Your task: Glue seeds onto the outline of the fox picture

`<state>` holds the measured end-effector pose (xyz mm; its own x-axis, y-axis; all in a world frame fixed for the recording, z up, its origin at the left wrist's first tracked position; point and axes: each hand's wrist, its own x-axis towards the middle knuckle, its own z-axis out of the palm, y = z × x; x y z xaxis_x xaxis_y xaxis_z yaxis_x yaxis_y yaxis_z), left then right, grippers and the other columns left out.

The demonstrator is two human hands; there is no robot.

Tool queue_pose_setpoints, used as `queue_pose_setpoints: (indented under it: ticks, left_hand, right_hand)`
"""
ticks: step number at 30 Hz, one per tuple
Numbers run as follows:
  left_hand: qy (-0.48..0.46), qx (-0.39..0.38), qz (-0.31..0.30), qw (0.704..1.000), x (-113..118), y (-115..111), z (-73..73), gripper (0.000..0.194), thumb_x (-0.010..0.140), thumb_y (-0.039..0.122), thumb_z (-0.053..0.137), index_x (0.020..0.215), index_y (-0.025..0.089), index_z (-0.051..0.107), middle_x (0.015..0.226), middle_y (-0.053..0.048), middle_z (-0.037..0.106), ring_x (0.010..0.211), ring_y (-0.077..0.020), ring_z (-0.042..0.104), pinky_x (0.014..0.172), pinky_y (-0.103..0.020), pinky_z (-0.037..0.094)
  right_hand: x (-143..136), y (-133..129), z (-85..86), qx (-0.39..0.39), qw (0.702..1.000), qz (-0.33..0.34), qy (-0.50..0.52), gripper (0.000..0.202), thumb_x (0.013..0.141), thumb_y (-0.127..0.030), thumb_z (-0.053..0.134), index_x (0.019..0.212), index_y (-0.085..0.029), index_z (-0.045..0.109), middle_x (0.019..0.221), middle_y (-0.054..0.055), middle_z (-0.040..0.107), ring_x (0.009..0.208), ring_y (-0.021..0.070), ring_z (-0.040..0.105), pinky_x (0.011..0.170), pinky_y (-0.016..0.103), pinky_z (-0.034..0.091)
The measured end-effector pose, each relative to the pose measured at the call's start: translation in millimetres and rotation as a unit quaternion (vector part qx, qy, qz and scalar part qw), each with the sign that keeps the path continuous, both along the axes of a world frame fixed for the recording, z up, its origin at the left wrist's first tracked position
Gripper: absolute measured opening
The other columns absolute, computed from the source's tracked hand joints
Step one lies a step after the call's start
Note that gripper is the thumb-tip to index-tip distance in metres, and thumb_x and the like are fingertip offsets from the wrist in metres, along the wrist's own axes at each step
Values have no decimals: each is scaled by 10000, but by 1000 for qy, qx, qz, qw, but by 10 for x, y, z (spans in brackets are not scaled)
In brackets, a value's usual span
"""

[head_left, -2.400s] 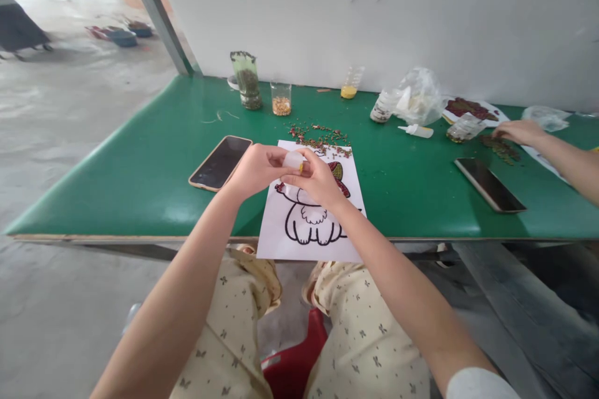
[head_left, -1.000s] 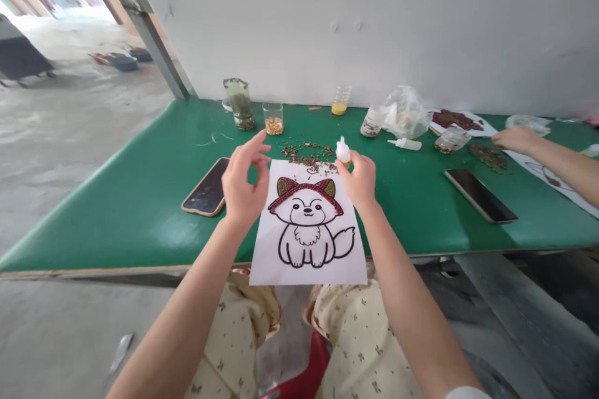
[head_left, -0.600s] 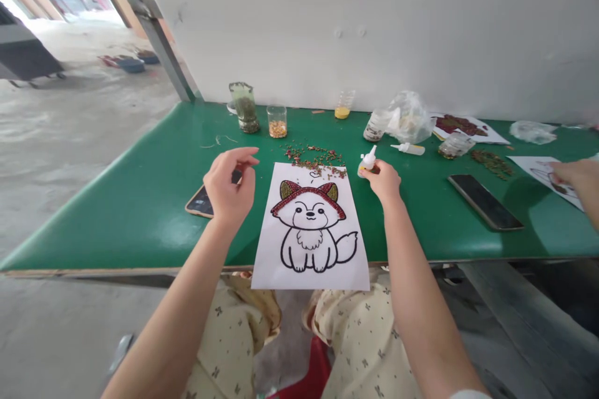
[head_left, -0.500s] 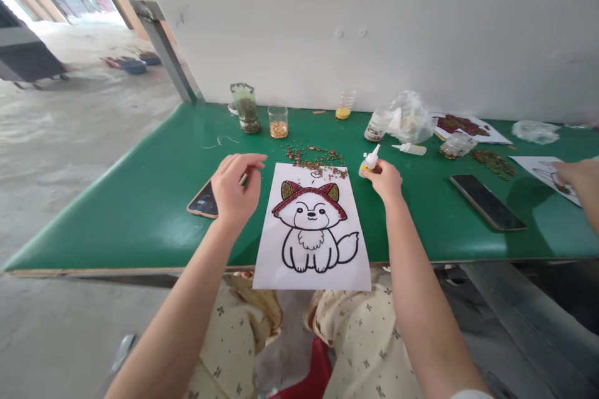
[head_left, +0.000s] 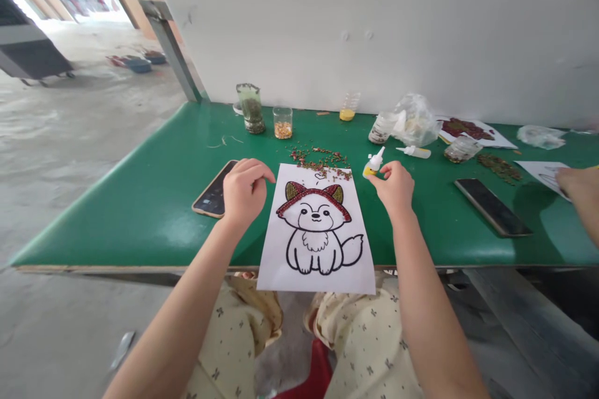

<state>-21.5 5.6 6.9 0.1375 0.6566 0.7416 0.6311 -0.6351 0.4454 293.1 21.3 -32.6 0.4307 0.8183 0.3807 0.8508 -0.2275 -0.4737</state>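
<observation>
Green table (head_left: 116,224) near its left side is partly covered by a phone (head_left: 214,193), beside which the left hand (head_left: 243,194) is held loosely curled, its contents hidden. Over the front edge, paper (head_left: 276,265) is laid; on the drawn fox, ears (head_left: 294,192) and brow band (head_left: 312,193) are filled with seeds, while face (head_left: 316,219), body (head_left: 314,262) and tail (head_left: 352,252) are left bare. Farther right, slightly parted fingers of the right hand (head_left: 397,188) are placed by a small bottle (head_left: 372,168); whether it is gripped cannot be told.

A pale wall (head_left: 290,31) (faintly scuffed) backs the green table (head_left: 154,199).
</observation>
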Motion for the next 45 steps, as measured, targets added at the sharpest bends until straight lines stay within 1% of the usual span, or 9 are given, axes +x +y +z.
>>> queue_pose_setpoints:
  ticks: [2, 4, 9, 14, 18, 24, 33, 41, 45]
  left_hand:
    - [21, -11, -14, 1000, 20, -14, -7, 305, 707, 27, 389, 583, 196, 611, 695, -18, 668, 714, -156, 597, 707, -296, 467]
    - [44, -22, -26, 998, 44, -29, -13, 313, 695, 19, 381, 585, 196, 614, 689, -24, 667, 709, -161, 589, 694, -296, 464]
    - [87, -54, -36, 994, 55, -38, -28, 319, 705, 29, 383, 615, 203, 636, 706, -22, 676, 703, -160, 583, 655, -280, 453]
    - [94, -56, -40, 993, -14, -38, -44, 321, 719, 44, 386, 624, 207, 646, 696, -20, 671, 681, -157, 572, 656, -281, 455]
    - [77, -52, -37, 995, -80, -47, -46, 319, 729, 41, 396, 631, 208, 650, 735, -23, 678, 750, -166, 593, 710, -292, 473]
    - [39, -35, -15, 999, -130, -53, -31, 316, 727, 21, 407, 613, 205, 637, 785, -27, 675, 821, -171, 598, 764, -304, 475]
    - [36, -19, -31, 999, -84, -78, -14, 334, 751, 5, 401, 608, 194, 636, 791, -26, 674, 782, -158, 576, 757, -306, 462]
    - [54, -26, -34, 998, -6, -93, -21, 337, 755, -1, 395, 631, 185, 648, 796, -31, 671, 793, -160, 566, 732, -298, 460]
    - [57, -30, -35, 997, -2, -100, -25, 338, 758, 2, 394, 632, 186, 648, 801, -32, 672, 796, -161, 566, 736, -298, 462]
  right_hand:
    - [-134, -22, 49, 12, 998, 66, 6, 130, 729, -273, 644, 785, -203, 549, 761, 29, 606, 726, 195, 550, 689, 312, 393]
    - [-279, -23, 63, 11, 992, 122, 9, 30, 772, -231, 576, 772, -202, 582, 765, 40, 619, 728, 193, 552, 688, 311, 399]
    - [-472, 40, -14, -41, 982, 183, 12, 202, 788, -123, 469, 814, -192, 657, 872, 68, 663, 774, 195, 574, 721, 322, 428]
    - [-431, 70, -35, -70, 985, 156, -32, 331, 758, -37, 450, 909, -190, 702, 929, 84, 661, 881, 225, 579, 771, 335, 432]
    - [-430, 58, -16, -96, 985, 141, -39, 288, 805, -87, 480, 934, -182, 719, 968, 97, 658, 905, 238, 580, 773, 336, 435]
    - [-455, 59, -50, -84, 985, 146, -41, 302, 827, -104, 450, 918, -189, 726, 966, 93, 662, 911, 230, 581, 784, 336, 436]
    - [-439, 149, -105, -77, 987, 139, -13, 215, 796, -103, 491, 856, -182, 683, 892, 68, 651, 831, 192, 580, 738, 305, 436]
    - [-415, 164, -135, -73, 987, 146, -11, 140, 787, -113, 526, 803, -180, 647, 830, 50, 628, 804, 183, 558, 689, 283, 394]
    - [-393, 160, -134, -81, 987, 138, -4, 81, 800, -160, 550, 762, -182, 618, 797, 45, 617, 789, 188, 548, 662, 287, 376]
